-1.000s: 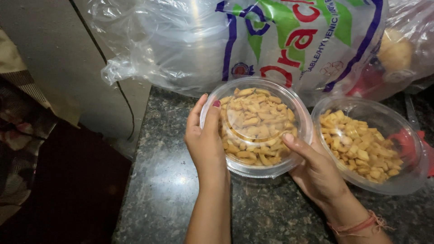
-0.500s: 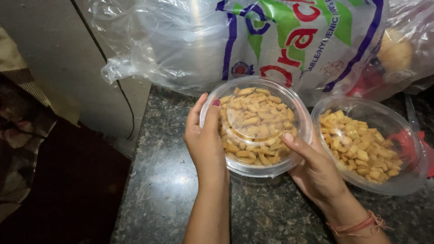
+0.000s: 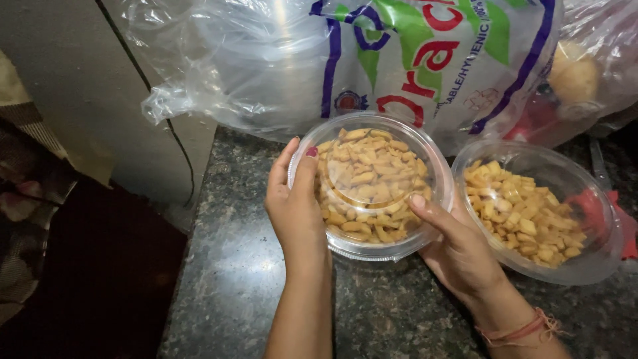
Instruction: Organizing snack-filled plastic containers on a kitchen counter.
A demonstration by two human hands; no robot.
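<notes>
1. Clear plastic makes up the round lidded bowl [image 3: 372, 186], full of yellow snack pieces, which sits on the dark speckled stone counter [image 3: 232, 292] directly between the two hands, a little ahead of the wrists.
2. The left hand [image 3: 296, 213] cups the bowl's left rim, fingers curled up along the wall and thumb pressed onto the lid's edge.
3. The right hand [image 3: 458, 249] wraps the lower right rim from beneath, its thumb laid flat on the lid; both hands touch the bowl, neither closer than the other.
4. The bowl is round, so it has no long axis; its lid faces straight up.
5. Just to the right, touching or almost touching, stands a second bowl [image 3: 538, 209] of the same snack, apparently open-topped.
6. Behind both, a large printed plastic bag [image 3: 425, 60] leans close over the far rims, crowding that side.
7. The counter's left edge drops off near the left hand.
</notes>
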